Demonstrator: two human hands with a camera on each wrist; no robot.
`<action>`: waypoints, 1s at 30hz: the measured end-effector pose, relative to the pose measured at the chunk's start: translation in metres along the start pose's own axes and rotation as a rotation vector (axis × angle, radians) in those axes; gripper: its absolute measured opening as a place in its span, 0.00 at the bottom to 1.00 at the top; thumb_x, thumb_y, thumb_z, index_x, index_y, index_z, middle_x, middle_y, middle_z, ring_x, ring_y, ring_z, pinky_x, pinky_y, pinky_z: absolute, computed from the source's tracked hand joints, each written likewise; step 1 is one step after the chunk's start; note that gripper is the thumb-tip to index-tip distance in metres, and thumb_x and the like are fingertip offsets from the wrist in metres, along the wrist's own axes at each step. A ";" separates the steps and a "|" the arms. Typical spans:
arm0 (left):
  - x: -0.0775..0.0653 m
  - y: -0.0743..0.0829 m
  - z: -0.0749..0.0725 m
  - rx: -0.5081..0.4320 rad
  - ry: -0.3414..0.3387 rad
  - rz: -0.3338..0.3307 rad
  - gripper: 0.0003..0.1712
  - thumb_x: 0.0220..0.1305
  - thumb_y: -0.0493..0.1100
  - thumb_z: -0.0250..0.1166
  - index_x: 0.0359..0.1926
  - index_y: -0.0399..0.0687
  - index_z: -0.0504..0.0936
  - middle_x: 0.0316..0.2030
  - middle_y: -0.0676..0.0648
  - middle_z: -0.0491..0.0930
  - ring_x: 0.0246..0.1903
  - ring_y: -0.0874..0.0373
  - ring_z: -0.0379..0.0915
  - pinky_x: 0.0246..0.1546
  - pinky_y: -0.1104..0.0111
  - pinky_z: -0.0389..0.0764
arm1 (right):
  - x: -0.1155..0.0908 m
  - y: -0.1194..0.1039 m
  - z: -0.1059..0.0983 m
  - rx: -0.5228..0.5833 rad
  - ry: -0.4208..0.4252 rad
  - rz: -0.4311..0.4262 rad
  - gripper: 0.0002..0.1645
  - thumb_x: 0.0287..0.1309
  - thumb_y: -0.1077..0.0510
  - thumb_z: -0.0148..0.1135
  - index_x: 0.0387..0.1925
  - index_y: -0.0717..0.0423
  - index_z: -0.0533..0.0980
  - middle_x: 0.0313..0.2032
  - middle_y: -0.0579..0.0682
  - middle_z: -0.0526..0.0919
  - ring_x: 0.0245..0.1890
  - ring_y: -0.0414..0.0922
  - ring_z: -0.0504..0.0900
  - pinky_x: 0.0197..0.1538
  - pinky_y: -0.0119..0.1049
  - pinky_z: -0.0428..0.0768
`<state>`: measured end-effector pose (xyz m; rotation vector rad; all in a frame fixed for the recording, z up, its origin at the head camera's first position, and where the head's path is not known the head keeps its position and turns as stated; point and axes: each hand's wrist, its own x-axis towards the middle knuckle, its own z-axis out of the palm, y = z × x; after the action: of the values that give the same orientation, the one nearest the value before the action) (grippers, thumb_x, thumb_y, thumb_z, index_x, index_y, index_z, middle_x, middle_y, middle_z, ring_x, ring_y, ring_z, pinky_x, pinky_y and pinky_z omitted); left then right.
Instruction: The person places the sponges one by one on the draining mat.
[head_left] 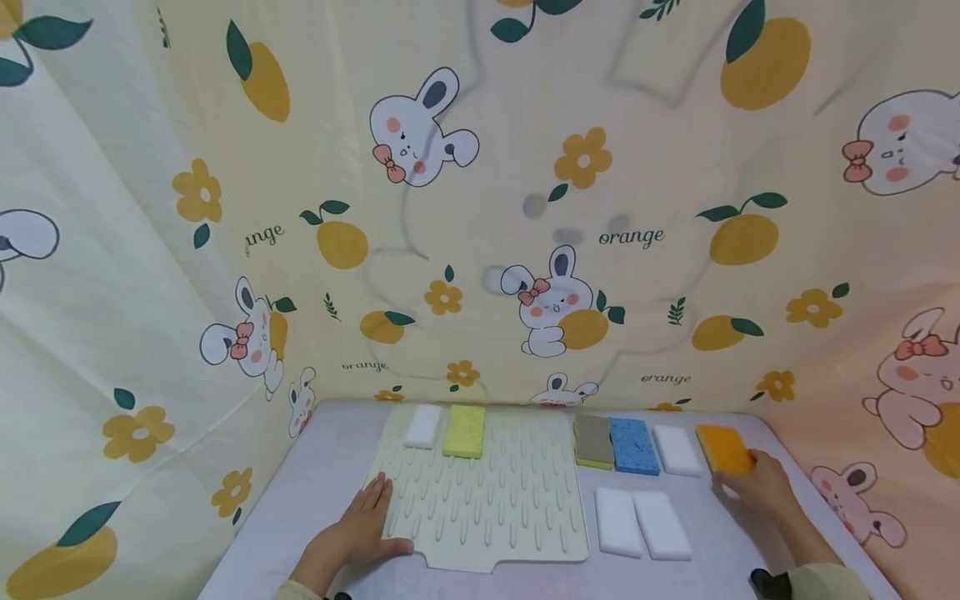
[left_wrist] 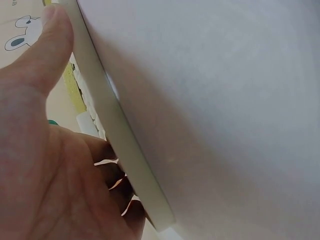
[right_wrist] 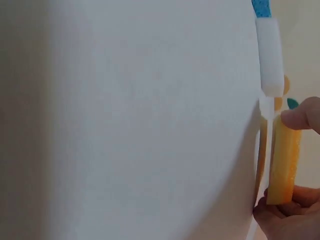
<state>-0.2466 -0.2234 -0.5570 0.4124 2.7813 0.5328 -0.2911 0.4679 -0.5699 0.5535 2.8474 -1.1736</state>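
Left hand (head_left: pixel 365 527) lay flat, fingers straight and together, on the near left corner of the ridged drying mat (head_left: pixel 487 500), thumb along its edge. Two white sponges (head_left: pixel 642 522) sat side by side right of the mat. Right hand (head_left: pixel 757 485) pinched the orange sponge (head_left: pixel 723 449) between thumb and fingers at the table's (head_left: pixel 315 492) far right. Far row: white sponge (head_left: pixel 677 451), blue sponge (head_left: pixel 633 447), grey-green sponge (head_left: pixel 593 442); on the mat's far edge, a yellow sponge (head_left: pixel 464 431) and a small white sponge (head_left: pixel 422 426).
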 end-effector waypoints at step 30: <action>0.001 0.002 0.000 0.023 0.003 -0.035 0.71 0.60 0.71 0.74 0.82 0.25 0.52 0.83 0.26 0.45 0.83 0.31 0.41 0.83 0.40 0.49 | -0.052 -0.082 0.046 0.193 0.076 -0.164 0.57 0.65 0.57 0.73 0.79 0.77 0.48 0.74 0.80 0.55 0.69 0.74 0.60 0.76 0.73 0.61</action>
<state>-0.2472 -0.2214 -0.5566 0.3674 2.7941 0.4939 -0.2747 0.3667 -0.5398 0.3818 2.9093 -1.4971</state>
